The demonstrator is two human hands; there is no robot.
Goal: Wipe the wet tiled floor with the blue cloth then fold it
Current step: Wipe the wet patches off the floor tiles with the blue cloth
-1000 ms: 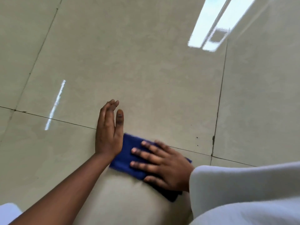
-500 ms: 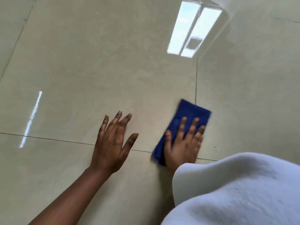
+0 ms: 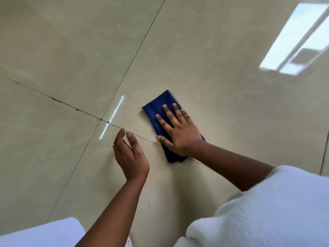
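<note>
Our right hand (image 3: 178,132) lies flat with fingers spread, pressing the blue cloth (image 3: 161,111) against the tiled floor (image 3: 213,59); nothing is pinched, only held down by the palm. The cloth, bunched into a narrow strip, lies across a grout line (image 3: 142,137) just right of where four tiles meet. Our left hand (image 3: 129,154) is set beside it, fingers together, holding nothing. We judge the wiping unfinished. On glossy wet tile the cloth could skid out from under our palm, or the bracing hand could slip.
</note>
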